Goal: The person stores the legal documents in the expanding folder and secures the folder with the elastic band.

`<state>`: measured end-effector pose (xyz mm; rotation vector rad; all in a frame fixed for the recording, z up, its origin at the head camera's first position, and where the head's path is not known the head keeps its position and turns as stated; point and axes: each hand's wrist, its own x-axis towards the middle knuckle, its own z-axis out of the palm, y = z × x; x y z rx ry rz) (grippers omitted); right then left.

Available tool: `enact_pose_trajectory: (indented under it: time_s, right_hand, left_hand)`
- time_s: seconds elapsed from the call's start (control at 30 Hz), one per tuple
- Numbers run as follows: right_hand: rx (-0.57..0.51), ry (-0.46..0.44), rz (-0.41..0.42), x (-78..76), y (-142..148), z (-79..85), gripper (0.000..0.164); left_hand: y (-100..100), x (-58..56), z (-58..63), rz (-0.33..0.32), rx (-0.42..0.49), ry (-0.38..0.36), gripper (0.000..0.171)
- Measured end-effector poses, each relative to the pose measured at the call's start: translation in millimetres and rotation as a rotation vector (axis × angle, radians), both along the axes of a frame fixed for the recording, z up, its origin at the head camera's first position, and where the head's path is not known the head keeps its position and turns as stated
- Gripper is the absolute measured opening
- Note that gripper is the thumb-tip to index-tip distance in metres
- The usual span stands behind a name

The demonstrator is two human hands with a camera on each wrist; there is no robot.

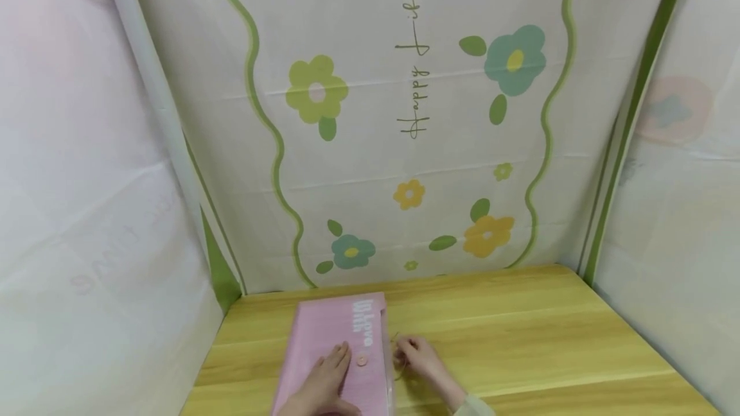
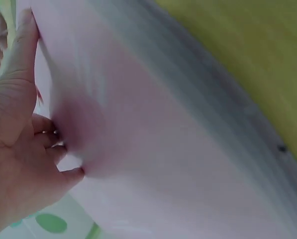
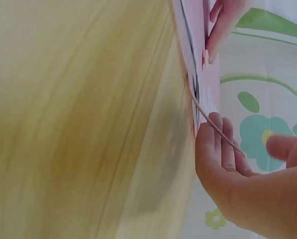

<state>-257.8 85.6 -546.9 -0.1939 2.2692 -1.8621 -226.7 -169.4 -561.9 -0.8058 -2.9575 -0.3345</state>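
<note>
A pink file folder with white lettering lies on the table, a small round button near its right edge. My left hand rests on the cover, fingers extended beside the button; the left wrist view shows that hand against the pink surface, above the folder's grey layered side. Just right of the folder is my right hand. A thin cord runs from the folder's edge across the bent fingers of this hand, with the thumb held apart from them.
The wood-grain table extends to the right of the folder. Behind it hangs a white cloth with printed flowers and lettering. More cloth walls, left and right, close in the sides.
</note>
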Motion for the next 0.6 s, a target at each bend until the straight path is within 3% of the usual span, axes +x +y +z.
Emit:
enact_pose_trajectory:
  time_s: [0.13,0.3,0.6]
  right_hand:
    - [-0.057,-0.001,-0.031,-3.3,2,0.5,0.042]
    - [-0.065,0.033,-0.005,-7.1,2,0.8,0.034]
    - [0.09,0.147,0.051,-6.7,-1,-3.5,0.029]
  left_hand:
    - [13,-0.3,-2.8,0.02,-0.011,0.0,0.119]
    - [28,-0.2,-4.1,0.052,-0.002,-0.014,0.122]
    - [46,4.2,-6.6,0.041,0.069,-0.05,0.12]
